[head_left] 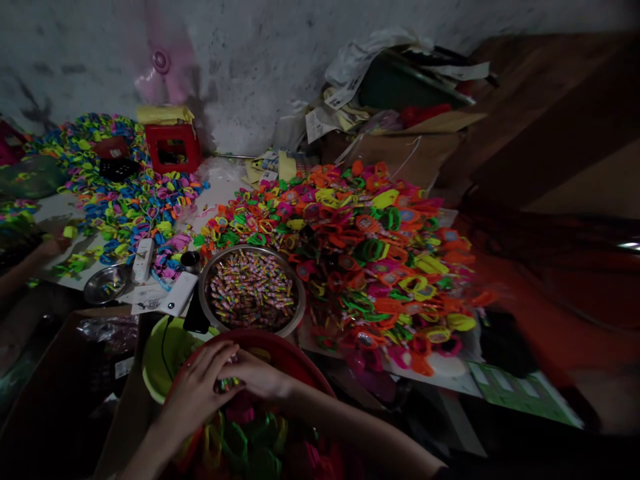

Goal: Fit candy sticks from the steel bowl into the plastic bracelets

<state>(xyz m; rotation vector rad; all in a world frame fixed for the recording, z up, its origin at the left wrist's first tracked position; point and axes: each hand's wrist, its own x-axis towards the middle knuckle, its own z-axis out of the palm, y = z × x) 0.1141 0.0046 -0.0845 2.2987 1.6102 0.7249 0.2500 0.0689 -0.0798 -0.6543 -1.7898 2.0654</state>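
My left hand and my right hand meet above a red tub. Their fingers are closed together around a small green-and-yellow piece; most of it is hidden, so its exact kind is unclear. Below them, the tub holds plastic toy watches in green, yellow, pink and orange. Just beyond my hands stands a steel bowl full of small wrapped candy rolls. A lime-green basin sits left of the tub, partly behind my left hand.
A big heap of bright toy watches covers the table's right side. Another heap of small coloured pieces lies left, near a red stool. A power strip, white box and small metal dish lie between. Another person's hand is at far left.
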